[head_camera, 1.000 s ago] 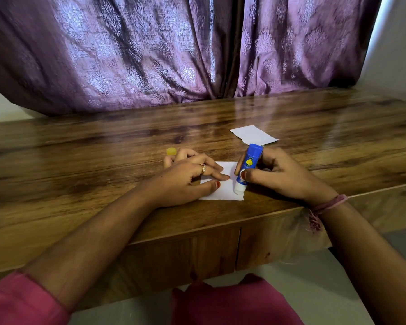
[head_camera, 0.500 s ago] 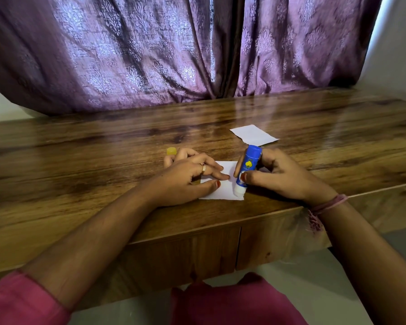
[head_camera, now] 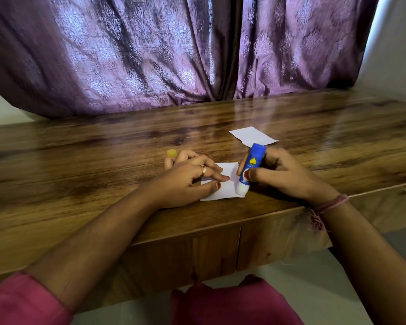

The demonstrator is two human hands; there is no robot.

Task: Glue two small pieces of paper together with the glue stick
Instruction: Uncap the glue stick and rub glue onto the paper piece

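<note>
Partly hidden — near paper (head_camera: 223,188) under left hand (head_camera: 188,181).

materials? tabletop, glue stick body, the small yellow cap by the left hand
Tabletop: wood-grain surface with a glossy finish; it mirrors the curtain light. Veneer or laminate can't be ruled out.
Glue stick: looks like smooth plastic, a blue printed tube with a white end.
Yellow cap: probably plastic, slightly translucent; too small to be sure.

A purple patterned curtain (head_camera: 174,55) hangs behind the glossy wooden table (head_camera: 80,184).
</note>
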